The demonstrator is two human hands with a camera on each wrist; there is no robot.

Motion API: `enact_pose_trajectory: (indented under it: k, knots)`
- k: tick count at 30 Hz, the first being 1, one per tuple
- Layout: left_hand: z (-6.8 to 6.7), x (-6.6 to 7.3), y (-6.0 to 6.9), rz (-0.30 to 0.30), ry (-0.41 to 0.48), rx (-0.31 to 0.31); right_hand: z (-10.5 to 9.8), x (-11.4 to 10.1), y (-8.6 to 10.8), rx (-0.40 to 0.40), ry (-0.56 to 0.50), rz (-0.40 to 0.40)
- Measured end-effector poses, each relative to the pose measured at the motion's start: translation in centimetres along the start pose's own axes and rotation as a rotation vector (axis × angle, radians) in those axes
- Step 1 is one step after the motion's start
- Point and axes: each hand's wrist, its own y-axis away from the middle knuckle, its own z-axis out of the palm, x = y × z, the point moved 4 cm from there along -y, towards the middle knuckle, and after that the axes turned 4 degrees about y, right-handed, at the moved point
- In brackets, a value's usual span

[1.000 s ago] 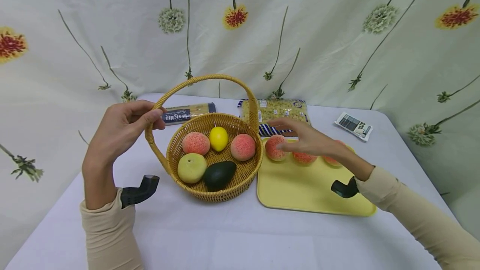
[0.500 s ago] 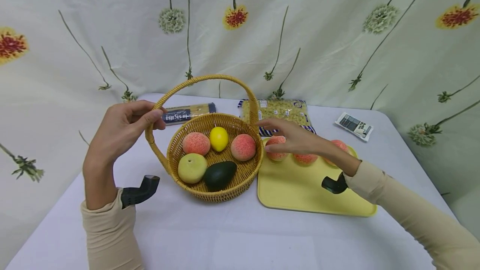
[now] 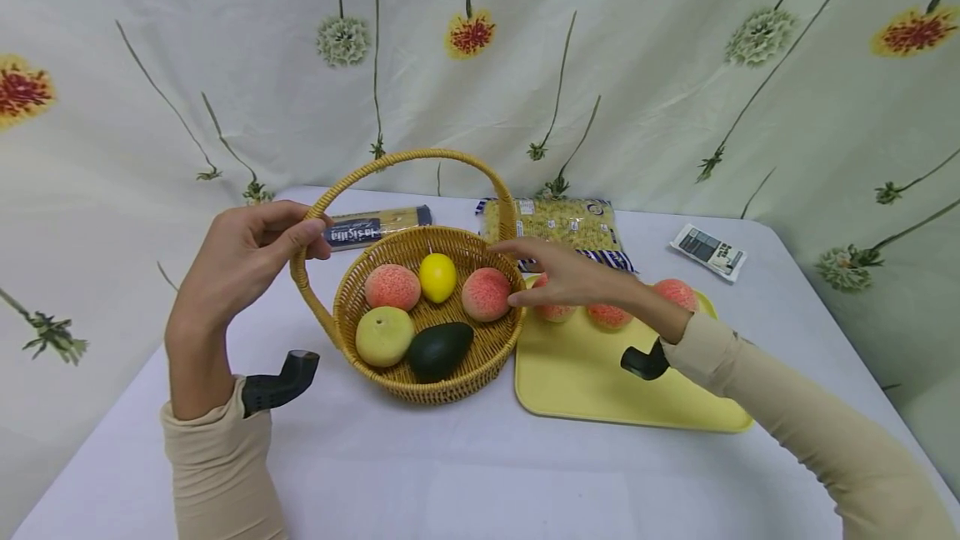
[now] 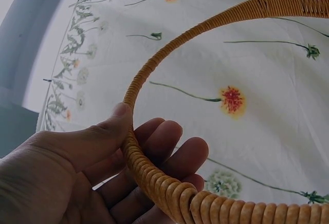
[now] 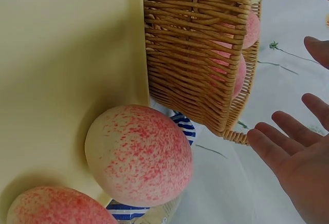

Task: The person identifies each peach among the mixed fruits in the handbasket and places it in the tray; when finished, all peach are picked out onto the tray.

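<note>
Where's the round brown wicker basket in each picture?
Head: the round brown wicker basket sits slightly left of centre.
Left wrist: its curved woven handle sweeps from top right round to bottom right.
Right wrist: upper part, just right of centre.
Shared landmark: white flower-printed cloth.

The bench (image 3: 420,473) is white. A round brown basket (image 3: 450,394) sits on it, with a yellow tray (image 3: 585,382) just beside, on the right. Farther back lie 3 packs: a long blue pack (image 3: 378,227), a big yellowish bag (image 3: 562,223) (it has stripy ends), and a small white pack (image 3: 707,252).
</note>
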Motion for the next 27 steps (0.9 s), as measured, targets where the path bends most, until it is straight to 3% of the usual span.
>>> enact_pose_trajectory:
  k: [5, 10, 21, 27]
  knots:
    - [0.1, 0.0, 0.0, 0.001, 0.004, -0.001, 0.5, 0.1, -0.9, -0.024, -0.001, -0.036]
    - [0.0, 0.0, 0.0, 0.002, 0.003, -0.001, 0.7, 0.2, -2.0, -0.068, 0.071, -0.04]
    - [0.1, 0.2, 0.1, 0.023, 0.018, -0.006, 1.6, 0.4, -4.1, -0.156, 0.146, 0.044]
    - [0.0, 0.1, 0.0, 0.007, 0.007, -0.003, 2.3, 0.5, -4.8, -0.253, 0.149, 0.092]
